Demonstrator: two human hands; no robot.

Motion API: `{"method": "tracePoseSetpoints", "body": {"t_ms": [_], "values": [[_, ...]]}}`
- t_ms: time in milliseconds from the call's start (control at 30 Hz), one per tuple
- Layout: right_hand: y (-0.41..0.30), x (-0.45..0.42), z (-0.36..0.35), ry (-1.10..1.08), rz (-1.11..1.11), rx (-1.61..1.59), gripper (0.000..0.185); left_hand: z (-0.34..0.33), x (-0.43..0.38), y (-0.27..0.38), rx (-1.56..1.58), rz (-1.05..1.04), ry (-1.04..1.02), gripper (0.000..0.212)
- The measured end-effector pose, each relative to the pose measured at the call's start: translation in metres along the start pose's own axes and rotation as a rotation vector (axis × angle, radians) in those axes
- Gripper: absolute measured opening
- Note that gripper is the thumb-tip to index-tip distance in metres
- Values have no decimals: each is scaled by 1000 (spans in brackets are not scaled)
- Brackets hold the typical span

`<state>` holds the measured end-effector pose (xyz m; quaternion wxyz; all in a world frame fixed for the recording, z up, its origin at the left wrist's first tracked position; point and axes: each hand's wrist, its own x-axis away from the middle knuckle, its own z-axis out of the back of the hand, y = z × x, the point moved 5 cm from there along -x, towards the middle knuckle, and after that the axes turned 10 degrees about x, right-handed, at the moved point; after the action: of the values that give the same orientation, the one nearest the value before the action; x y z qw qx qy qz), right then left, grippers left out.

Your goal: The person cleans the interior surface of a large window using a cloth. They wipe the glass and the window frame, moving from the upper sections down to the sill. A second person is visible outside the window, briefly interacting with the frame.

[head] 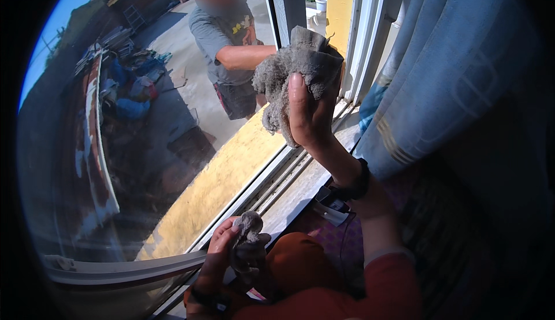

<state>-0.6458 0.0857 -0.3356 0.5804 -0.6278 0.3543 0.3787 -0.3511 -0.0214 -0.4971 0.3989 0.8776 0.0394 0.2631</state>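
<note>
My right hand (308,116) is raised, gripping a bunched, dirty grey terry cloth (282,71) with the thumb across its near side. The cloth overlaps the lower part of an upright window-frame bar (291,8); whether it touches the bar, I cannot tell. Lower down, my left hand (221,240) holds a second crumpled grey cloth (249,229) beside the white window track (266,190). The window glass (143,155) spans the left side of the view. Dark bands circle both wrists.
Outside, a person (225,29) in a grey shirt reaches an arm toward the window frame. A blue curtain (416,73) hangs at the right. Below the white sill (286,211) lie a small dark device (331,198) and a cable. Piled scrap (130,90) lies in the yard.
</note>
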Motion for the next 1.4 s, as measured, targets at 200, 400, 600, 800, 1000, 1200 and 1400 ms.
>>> {"method": "tracePoseSetpoints", "body": {"t_ms": [200,400,600,800,1000,1200,1400], "values": [[7,-36,-58,102,339,468,65,-1,-3,-1,-7,-21,-14,28],[62,95,-45,-62,97,597,64,-7,-3,-3,-3,5,-4,28],[80,120,4,-110,-184,334,75,-4,4,-3,13,-28,-14,28],[237,30,21,-258,-845,212,65,1,15,0,51,-33,15,30],[335,36,-10,-594,-1063,-152,68,-3,10,1,3,-35,38,28],[351,93,-4,-484,-1112,-485,67,-3,10,0,12,-21,51,29],[340,91,4,-533,-1181,-429,69,-3,11,1,-3,-4,33,29]]}}
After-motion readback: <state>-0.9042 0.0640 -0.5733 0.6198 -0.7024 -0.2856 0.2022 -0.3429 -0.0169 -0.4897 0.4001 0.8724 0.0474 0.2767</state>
